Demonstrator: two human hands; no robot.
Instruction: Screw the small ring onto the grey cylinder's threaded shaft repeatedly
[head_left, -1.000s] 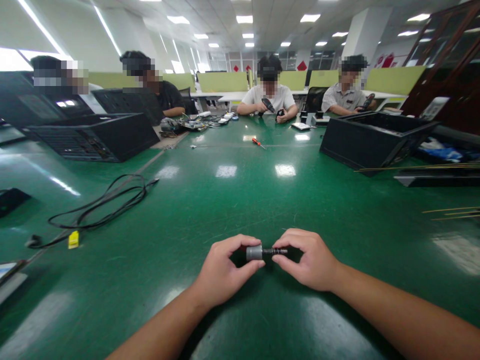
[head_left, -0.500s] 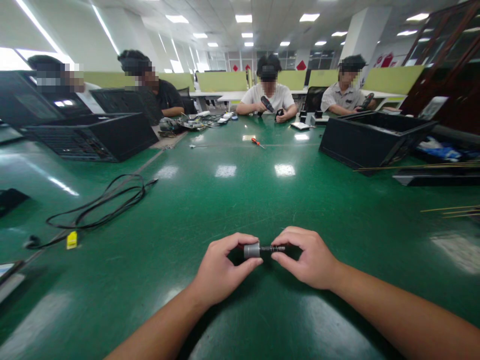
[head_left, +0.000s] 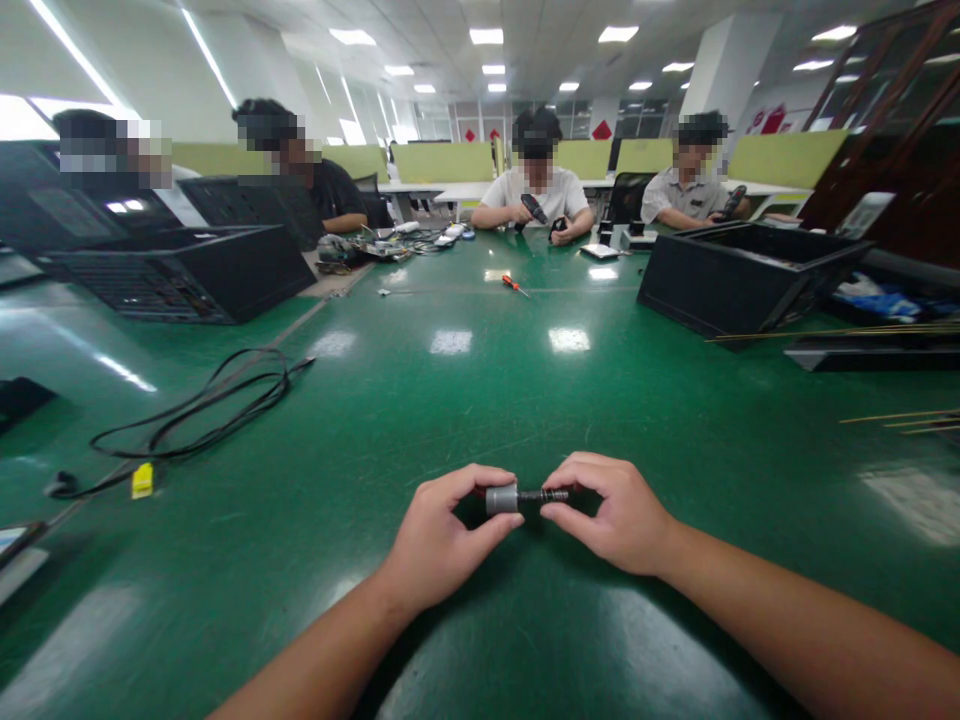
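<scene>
Between my two hands, low over the table, a small tool that looks like a hole saw (head_left: 502, 499) lies level. Its grey cup is on the left, and a thin dark shaft with a spiral or spring around it points right. My left hand (head_left: 442, 535) has thumb and forefinger closed around the grey cup. With thumb and fingertips, my right hand (head_left: 619, 515) pinches the shaft near its far end. The cup's left end is partly hidden by my left hand.
The green table (head_left: 420, 400) carries a coiled black cable (head_left: 217, 410) with a yellow tag (head_left: 142, 480) at left. An orange screwdriver (head_left: 511, 284) lies farther off. Black computer cases (head_left: 187, 275) stand left and right. Several people sit opposite, one holding a power drill (head_left: 533, 208).
</scene>
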